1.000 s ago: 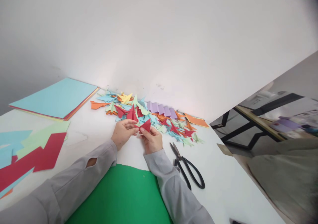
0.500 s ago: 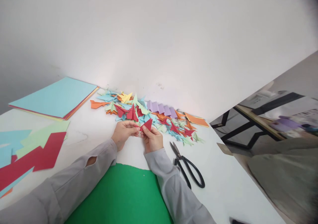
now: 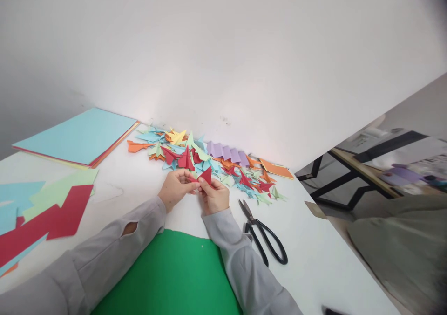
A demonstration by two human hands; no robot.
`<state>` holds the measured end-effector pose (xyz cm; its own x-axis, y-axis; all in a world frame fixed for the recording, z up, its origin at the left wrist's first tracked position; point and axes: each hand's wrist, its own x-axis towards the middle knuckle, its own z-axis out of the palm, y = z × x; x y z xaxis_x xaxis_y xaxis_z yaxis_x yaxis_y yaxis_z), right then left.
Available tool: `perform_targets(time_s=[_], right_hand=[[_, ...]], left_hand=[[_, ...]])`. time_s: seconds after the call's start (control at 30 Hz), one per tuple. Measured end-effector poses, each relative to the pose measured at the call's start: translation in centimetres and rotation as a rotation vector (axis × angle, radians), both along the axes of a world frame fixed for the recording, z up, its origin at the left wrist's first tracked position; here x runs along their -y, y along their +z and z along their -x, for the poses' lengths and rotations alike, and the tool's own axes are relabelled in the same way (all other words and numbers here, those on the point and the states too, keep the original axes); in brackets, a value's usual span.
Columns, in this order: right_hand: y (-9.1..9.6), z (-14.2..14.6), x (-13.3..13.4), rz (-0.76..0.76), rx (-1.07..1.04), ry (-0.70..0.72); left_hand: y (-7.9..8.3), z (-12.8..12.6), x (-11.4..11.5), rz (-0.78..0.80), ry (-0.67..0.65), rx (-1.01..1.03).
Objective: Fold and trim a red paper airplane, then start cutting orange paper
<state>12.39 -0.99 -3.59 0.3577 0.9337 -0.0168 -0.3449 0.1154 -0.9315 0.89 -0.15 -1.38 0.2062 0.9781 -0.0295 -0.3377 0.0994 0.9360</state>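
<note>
Between my two hands is a small folded piece of red paper (image 3: pixel 206 175), its pointed end sticking up above the fingers. My left hand (image 3: pixel 176 188) pinches its left side, and my right hand (image 3: pixel 214 196) grips the right side with the thumb on top. The fingertips hide much of its lower part. Just beyond the hands lies a heap of small folded paper planes (image 3: pixel 186 159) in red, blue, green, orange and yellow. Black-handled scissors (image 3: pixel 267 240) rest slightly apart on the table, to the right of my right forearm.
A stack of coloured sheets topped by light blue (image 3: pixel 80 135) lies at the back left, with red offcuts (image 3: pixel 71 212) nearer. Purple pleated paper (image 3: pixel 226 153) and orange paper (image 3: pixel 277 168) are by the wall. A green sheet (image 3: pixel 171 273) is under my forearms. Fabric shows at the right.
My fingers have shifted slightly on the red paper, and its raised tip now sits a little further left and tilts differently. Both hands stay in nearly the same place.
</note>
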Motion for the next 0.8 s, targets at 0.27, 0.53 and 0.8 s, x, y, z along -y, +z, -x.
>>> perform_targets(time_s=[0.27,0.53,0.8], right_hand=[[0.25,0.07,0.18,0.011,-0.012,0.035],[0.72,0.16,0.27,0.024,-0.064,0.049],[0.76,-0.02,0.27,0.013,-0.107,0.087]], left_hand=[[0.48,0.11,0.04,0.016,0.010,-0.025],[0.49,0.04,0.14,-0.002,0.011,-0.012],[0.20,0.18,-0.05,0.013,0.011,0.004]])
